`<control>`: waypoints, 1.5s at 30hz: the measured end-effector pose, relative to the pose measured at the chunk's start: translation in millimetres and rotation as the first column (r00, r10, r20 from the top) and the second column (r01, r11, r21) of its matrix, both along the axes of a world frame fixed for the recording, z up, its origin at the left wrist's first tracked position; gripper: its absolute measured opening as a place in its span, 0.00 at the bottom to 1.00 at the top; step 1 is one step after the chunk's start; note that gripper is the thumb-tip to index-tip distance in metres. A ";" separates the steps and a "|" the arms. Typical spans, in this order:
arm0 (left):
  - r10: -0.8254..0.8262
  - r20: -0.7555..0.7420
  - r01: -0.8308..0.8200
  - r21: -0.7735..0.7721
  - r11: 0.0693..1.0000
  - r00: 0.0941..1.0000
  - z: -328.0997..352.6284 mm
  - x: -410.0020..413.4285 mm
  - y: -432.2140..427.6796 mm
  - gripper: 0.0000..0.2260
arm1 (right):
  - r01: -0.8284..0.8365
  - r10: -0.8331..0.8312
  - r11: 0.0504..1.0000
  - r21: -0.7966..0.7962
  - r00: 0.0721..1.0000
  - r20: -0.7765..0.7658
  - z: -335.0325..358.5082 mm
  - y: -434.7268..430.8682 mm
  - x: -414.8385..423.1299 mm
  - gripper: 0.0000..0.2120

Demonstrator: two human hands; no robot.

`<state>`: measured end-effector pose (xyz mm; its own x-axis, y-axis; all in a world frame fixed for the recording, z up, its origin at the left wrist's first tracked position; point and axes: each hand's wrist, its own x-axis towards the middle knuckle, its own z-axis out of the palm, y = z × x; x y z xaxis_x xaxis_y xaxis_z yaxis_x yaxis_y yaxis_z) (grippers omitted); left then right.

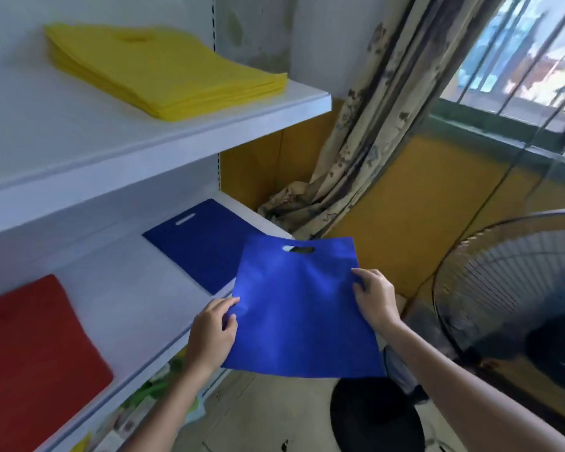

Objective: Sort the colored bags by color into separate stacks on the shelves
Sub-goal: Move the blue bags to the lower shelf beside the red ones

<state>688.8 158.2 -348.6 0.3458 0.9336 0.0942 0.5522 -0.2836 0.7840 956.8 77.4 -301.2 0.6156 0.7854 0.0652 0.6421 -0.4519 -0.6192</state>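
I hold a flat blue bag (299,308) with a cut-out handle in the air, just off the front right corner of the lower shelf (134,308). My left hand (212,332) pinches its left edge and my right hand (374,296) pinches its right edge. Another blue bag (199,243) lies flat on the lower shelf, partly behind the held one. A red stack (30,360) lies at that shelf's left end. A yellow stack (157,66) sits on the upper shelf (79,141).
A standing fan (516,295) with a round black base (375,415) stands close on the right. A patterned curtain (366,125) hangs beside a window (519,60). Colourful items (150,396) show under the lower shelf.
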 end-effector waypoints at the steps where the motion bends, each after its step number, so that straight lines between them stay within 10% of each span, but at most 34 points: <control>1: 0.015 0.003 -0.015 -0.015 1.000 1.000 -8.2 7.3 8.2 0.15 | -0.005 0.005 1.000 -0.013 1.000 0.007 -8.4 10.4 6.8 0.16; 12: 0.357 -0.010 -0.355 0.074 0.932 0.934 -54.9 14.3 89.5 0.11 | -0.287 0.286 0.958 -0.017 0.957 -0.048 -88.8 179.8 26.0 0.10; 24: 0.589 -0.202 -0.588 0.070 0.806 0.783 -86.1 14.4 151.5 0.13 | -0.724 0.724 0.689 -0.029 0.687 0.068 -127.8 359.1 7.9 0.19; 33: 0.564 -0.319 -0.614 -0.073 0.786 0.761 -124.5 37.3 170.6 0.23 | -0.647 0.752 0.658 -0.385 0.595 0.284 -161.1 403.5 6.2 0.20; 45: 0.642 -0.317 -0.697 -0.096 0.711 0.698 -106.8 55.0 155.1 0.22 | -0.711 0.770 0.637 -0.298 0.571 0.284 -154.6 388.4 4.0 0.21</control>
